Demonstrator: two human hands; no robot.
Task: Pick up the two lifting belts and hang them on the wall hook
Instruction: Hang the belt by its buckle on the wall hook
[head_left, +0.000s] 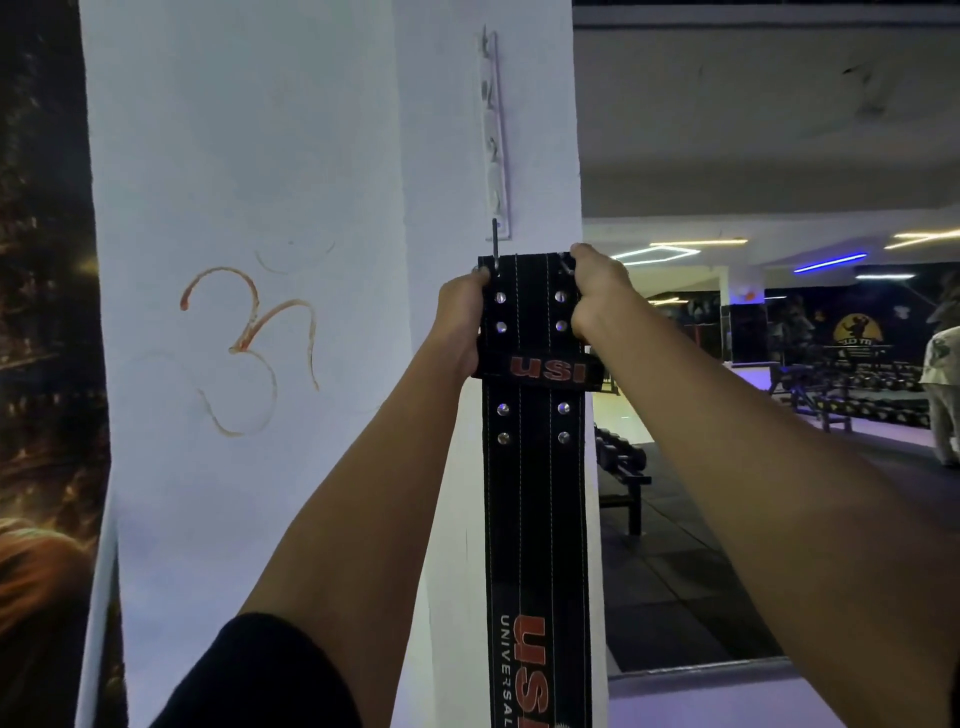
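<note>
up against the white pillar (249, 156), one black lifting belt (535, 467) hangs straight down, its top edge held just under the wall hook rail (496, 135). only one belt can be counted. two hands hold its top: the left hand (460, 317) curls its fingers around the left edge, the right hand (597, 293) curls around the right corner. eight metal rivets show in four pairs, and one thin dark prong (495, 241) meets the belt's top edge.
</note>
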